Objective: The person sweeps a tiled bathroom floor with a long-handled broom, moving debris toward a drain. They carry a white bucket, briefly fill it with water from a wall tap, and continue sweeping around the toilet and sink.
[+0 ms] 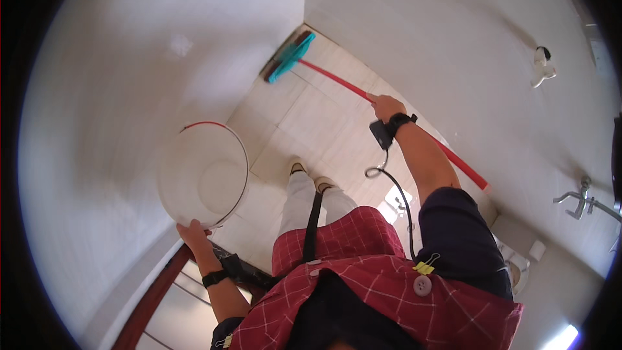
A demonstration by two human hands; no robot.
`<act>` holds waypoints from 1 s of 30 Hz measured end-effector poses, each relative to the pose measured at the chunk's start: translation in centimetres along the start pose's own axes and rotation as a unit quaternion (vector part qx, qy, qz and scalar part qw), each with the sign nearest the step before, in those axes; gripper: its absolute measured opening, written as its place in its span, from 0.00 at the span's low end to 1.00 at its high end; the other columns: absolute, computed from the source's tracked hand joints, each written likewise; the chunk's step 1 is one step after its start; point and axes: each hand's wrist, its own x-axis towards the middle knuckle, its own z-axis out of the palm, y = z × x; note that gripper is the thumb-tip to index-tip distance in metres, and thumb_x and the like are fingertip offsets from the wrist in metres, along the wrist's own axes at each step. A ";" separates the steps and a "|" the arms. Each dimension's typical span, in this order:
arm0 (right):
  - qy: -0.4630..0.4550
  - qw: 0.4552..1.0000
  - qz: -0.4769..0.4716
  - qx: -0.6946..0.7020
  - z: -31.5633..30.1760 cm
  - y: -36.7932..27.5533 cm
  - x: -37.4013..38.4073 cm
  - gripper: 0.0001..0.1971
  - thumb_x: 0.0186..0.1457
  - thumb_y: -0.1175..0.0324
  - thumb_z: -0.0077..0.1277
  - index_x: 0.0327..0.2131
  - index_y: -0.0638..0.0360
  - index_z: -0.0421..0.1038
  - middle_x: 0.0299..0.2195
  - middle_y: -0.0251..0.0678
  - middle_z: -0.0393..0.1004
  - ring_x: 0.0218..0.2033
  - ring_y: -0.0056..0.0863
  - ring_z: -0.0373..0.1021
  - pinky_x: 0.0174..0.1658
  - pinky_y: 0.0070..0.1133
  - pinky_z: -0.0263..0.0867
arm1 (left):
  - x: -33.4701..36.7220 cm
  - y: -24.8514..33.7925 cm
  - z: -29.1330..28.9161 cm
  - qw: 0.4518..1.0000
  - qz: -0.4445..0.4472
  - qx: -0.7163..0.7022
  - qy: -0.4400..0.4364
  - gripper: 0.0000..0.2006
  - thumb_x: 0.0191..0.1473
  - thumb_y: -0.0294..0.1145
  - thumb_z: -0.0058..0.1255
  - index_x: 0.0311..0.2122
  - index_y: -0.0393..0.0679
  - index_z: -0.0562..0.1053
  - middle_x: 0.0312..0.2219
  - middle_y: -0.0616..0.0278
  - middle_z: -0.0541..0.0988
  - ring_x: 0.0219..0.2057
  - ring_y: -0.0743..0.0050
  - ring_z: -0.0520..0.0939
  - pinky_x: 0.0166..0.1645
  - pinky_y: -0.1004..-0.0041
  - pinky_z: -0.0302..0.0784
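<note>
My right hand is closed around the red pole of a broom. The broom's teal head with dark bristles lies in the far corner, against the base of the left wall. The rest of the pole slants back under my forearm to the right. My left hand grips the near rim of a round white bucket beside the left wall. A thin wire handle with a red section curves along the bucket's rim. My left fingers are partly hidden by the rim.
Pale tiles cover the floor between two light walls. A white tap and a metal tap stick out from the right wall. A brown door frame stands at the lower left. My feet are on the tiles.
</note>
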 end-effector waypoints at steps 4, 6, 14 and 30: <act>-0.113 0.992 0.055 0.015 4.9 3.6 -2.7 0.23 0.58 0.64 0.38 0.58 0.42 0.53 0.37 0.48 0.72 0.38 0.46 0.70 0.43 0.36 0.65 | 4.6 -0.2 1.2 0.999 0.004 0.023 -0.029 0.25 0.41 0.20 0.39 0.49 0.30 0.58 0.34 0.46 0.71 0.18 0.66 0.73 0.11 0.77 0.66; -0.165 0.977 0.133 0.037 5.2 6.6 -9.3 0.24 0.57 0.63 0.38 0.59 0.42 0.52 0.36 0.52 0.72 0.39 0.47 0.69 0.43 0.38 0.64 | 6.7 -0.7 1.5 0.998 0.004 0.026 -0.061 0.25 0.41 0.20 0.39 0.49 0.29 0.57 0.35 0.45 0.70 0.19 0.64 0.74 0.11 0.76 0.67; -0.159 0.938 0.288 -0.113 -2.6 7.1 -29.9 0.18 0.56 0.65 0.41 0.51 0.38 0.65 0.38 0.37 0.74 0.42 0.36 0.70 0.44 0.33 0.67 | 11.5 -1.0 2.0 0.985 -0.012 0.045 -0.163 0.23 0.42 0.20 0.40 0.47 0.30 0.56 0.34 0.44 0.71 0.16 0.62 0.74 0.11 0.73 0.68; -0.096 0.949 0.280 0.111 12.9 4.5 -43.2 0.17 0.56 0.61 0.43 0.50 0.25 0.65 0.35 0.32 0.76 0.37 0.32 0.74 0.35 0.29 0.71 | -7.8 7.5 -1.4 0.945 0.247 0.148 -0.159 0.20 0.44 0.23 0.42 0.45 0.33 0.58 0.30 0.48 0.71 0.16 0.66 0.73 0.13 0.76 0.68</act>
